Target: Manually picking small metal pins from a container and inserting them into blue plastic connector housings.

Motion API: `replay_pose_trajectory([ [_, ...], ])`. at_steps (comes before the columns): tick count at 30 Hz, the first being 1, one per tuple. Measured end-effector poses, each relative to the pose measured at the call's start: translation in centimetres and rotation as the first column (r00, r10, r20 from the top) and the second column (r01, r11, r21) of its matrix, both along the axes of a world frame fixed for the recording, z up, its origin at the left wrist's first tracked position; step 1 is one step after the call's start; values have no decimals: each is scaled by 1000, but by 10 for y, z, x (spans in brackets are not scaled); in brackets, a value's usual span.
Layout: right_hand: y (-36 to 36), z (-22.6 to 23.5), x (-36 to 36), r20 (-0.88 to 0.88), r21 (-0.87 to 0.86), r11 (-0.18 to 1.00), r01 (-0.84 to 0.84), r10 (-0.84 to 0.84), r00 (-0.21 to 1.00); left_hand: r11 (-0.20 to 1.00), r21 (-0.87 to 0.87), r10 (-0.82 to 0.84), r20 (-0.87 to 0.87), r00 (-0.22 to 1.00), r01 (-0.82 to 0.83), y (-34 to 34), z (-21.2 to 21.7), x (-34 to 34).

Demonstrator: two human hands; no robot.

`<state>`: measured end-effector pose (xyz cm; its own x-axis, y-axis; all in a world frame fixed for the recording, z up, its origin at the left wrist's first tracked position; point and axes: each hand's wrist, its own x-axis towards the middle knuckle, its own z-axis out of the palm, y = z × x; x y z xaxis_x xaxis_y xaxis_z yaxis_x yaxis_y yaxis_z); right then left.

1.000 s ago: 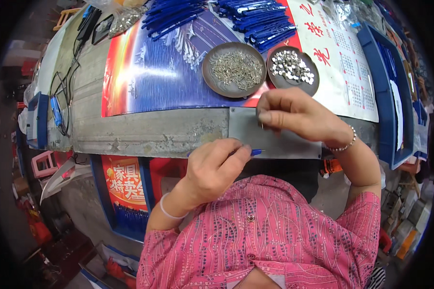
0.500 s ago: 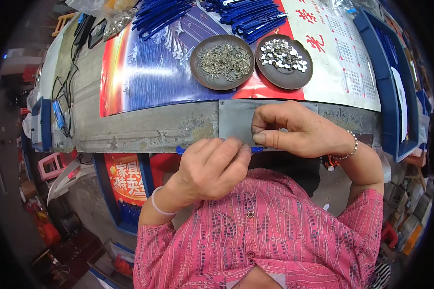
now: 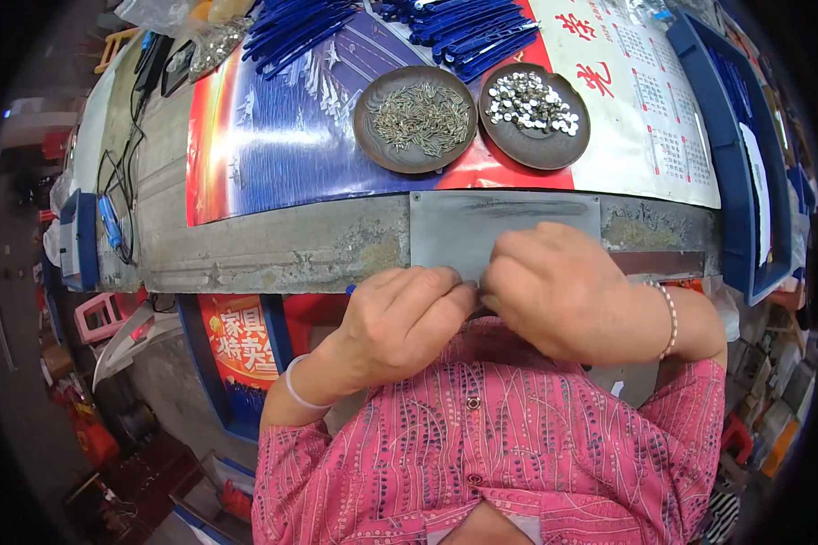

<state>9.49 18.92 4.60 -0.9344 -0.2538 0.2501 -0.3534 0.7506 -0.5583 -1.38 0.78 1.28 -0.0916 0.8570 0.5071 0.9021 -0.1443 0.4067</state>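
The slim blue strip [image 3: 350, 289] lies in your left hand [image 3: 400, 318], at the front edge of the bench [image 3: 273, 254]; only one end shows, poking out past the knuckles on the left. Your left fingers are pinched round the rest of it. From that end, its long axis seems to run sideways, roughly along the bench edge, toward your right hand [image 3: 563, 295], though the covered length can't be checked. So your left hand is the nearer. Your right hand is curled, its fingertips just beside the left ones, over the near side of the grey plate [image 3: 482, 232]; you can't tell whether it grips anything. Both brown dishes [image 3: 541, 156] sit beyond the plate.
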Motion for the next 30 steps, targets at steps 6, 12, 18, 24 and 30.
replay_pose_trajectory([
  [6,0,-2,4,-92,199,979,38,-20,996,995,-36,98,234,967,-93,9,-4,6],
  [12,52,-13,-3,150,-50,934,353,-343,927,975,-87,223,384,896,-205,15,-11,7],
  [18,74,-37,-22,-55,178,874,452,-450,891,978,-146,211,703,680,-152,16,-6,14],
  [24,71,-41,-30,-25,288,881,376,-385,922,966,-189,258,775,577,-177,13,-11,19],
  [30,73,-38,-29,19,248,899,362,-378,926,977,-177,212,815,539,-116,10,-18,15],
])
